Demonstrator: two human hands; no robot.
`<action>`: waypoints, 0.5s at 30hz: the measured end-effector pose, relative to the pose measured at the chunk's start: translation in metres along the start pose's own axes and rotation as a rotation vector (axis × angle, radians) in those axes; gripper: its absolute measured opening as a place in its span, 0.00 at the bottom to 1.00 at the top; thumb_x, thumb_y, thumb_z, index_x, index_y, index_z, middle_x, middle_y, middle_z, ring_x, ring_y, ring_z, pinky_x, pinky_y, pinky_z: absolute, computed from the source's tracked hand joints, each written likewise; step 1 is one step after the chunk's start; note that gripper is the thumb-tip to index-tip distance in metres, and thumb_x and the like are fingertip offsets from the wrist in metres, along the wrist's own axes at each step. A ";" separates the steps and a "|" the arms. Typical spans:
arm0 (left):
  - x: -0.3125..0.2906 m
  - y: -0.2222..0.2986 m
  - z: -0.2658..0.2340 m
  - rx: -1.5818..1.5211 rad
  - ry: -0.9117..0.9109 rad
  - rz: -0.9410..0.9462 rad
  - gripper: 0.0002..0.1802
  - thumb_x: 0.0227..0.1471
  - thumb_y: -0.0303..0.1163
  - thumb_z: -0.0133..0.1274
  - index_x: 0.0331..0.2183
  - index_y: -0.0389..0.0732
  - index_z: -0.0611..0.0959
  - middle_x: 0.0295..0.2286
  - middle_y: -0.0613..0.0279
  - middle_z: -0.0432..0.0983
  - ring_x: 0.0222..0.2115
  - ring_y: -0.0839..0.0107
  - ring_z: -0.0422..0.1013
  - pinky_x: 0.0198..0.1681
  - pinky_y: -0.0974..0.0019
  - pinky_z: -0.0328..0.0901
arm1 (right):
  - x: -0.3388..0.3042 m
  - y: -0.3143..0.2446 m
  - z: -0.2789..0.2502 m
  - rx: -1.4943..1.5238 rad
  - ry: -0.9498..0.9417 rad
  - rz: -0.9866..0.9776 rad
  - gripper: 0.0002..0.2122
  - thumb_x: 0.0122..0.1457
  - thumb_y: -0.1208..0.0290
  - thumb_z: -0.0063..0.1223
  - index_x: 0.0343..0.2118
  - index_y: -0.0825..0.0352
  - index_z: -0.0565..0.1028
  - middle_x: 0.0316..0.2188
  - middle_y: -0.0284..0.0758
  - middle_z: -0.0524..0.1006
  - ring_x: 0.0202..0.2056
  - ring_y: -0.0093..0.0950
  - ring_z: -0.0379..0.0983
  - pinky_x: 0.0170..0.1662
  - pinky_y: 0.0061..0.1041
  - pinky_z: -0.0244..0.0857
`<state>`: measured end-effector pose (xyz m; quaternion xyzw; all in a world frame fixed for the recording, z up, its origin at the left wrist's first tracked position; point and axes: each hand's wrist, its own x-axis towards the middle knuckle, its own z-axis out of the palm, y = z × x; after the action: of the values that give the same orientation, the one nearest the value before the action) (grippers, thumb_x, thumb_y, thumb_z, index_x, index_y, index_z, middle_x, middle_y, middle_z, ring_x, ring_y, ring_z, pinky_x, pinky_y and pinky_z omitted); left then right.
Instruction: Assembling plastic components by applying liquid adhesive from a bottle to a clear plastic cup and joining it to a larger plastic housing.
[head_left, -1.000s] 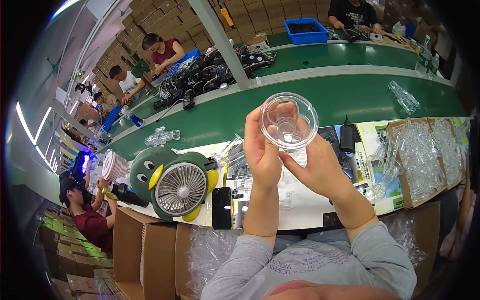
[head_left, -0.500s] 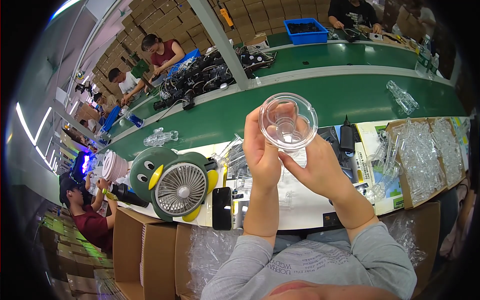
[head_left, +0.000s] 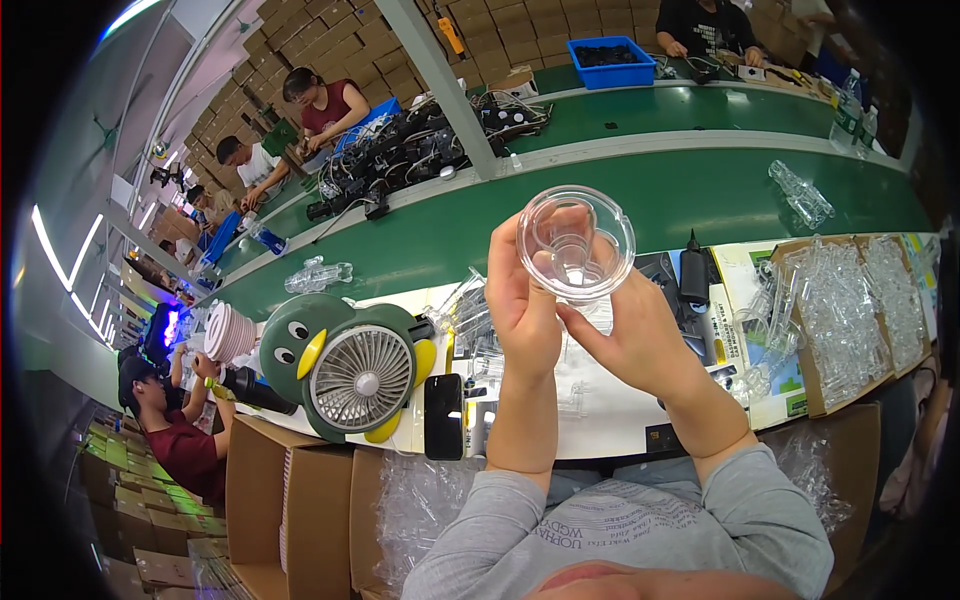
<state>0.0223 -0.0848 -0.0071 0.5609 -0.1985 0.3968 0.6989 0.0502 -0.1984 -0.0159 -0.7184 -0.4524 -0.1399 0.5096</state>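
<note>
Between my two hands, raised over the white work table point(head_left: 600, 435), is a clear plastic cup-like part point(head_left: 578, 285) with a wide round rim and a narrower stem below it. Its rim faces me. My left hand point(head_left: 522, 295) grips it from the left side, fingers curled behind. From the right, my right hand point(head_left: 635, 335) closes on the lower part, thumb near the left thumb. Both sets of fingers are partly hidden behind the clear plastic. Beneath the hands lie more clear plastic pieces point(head_left: 472, 318).
A penguin-shaped fan point(head_left: 340, 365) and black phone point(head_left: 444, 418) lie left. Right are a black bottle point(head_left: 694, 272) and a carton point(head_left: 822, 385) of clear parts. Beyond runs a green conveyor point(head_left: 680, 195) carrying clear parts point(head_left: 800, 194). Co-workers point(head_left: 330, 110) sit along the far line.
The clear parts on the green conveyor have shifted slightly to the left. My hands and the cup-like part stay nearly still.
</note>
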 end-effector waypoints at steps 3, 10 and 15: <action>0.000 0.003 -0.001 0.022 0.009 0.002 0.19 0.55 0.31 0.42 0.47 0.31 0.64 0.41 0.48 0.70 0.42 0.67 0.68 0.46 0.68 0.63 | 0.002 -0.004 0.000 0.022 -0.019 0.008 0.30 0.46 0.74 0.56 0.53 0.72 0.58 0.43 0.48 0.70 0.44 0.42 0.69 0.46 0.31 0.62; -0.001 0.000 -0.001 0.000 0.001 -0.002 0.19 0.55 0.31 0.42 0.47 0.30 0.64 0.41 0.48 0.70 0.42 0.67 0.68 0.46 0.67 0.63 | 0.001 -0.002 0.000 0.016 0.010 0.003 0.29 0.47 0.74 0.56 0.52 0.72 0.59 0.43 0.47 0.70 0.44 0.42 0.69 0.46 0.31 0.62; -0.001 0.000 -0.001 0.006 -0.007 -0.002 0.19 0.55 0.31 0.42 0.47 0.30 0.64 0.41 0.48 0.70 0.42 0.66 0.68 0.46 0.67 0.63 | 0.001 -0.002 0.000 0.010 0.023 -0.012 0.27 0.47 0.74 0.55 0.51 0.72 0.60 0.42 0.47 0.70 0.43 0.42 0.69 0.45 0.32 0.62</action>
<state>0.0221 -0.0842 -0.0082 0.5648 -0.1989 0.3947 0.6969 0.0492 -0.1977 -0.0140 -0.7116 -0.4514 -0.1487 0.5175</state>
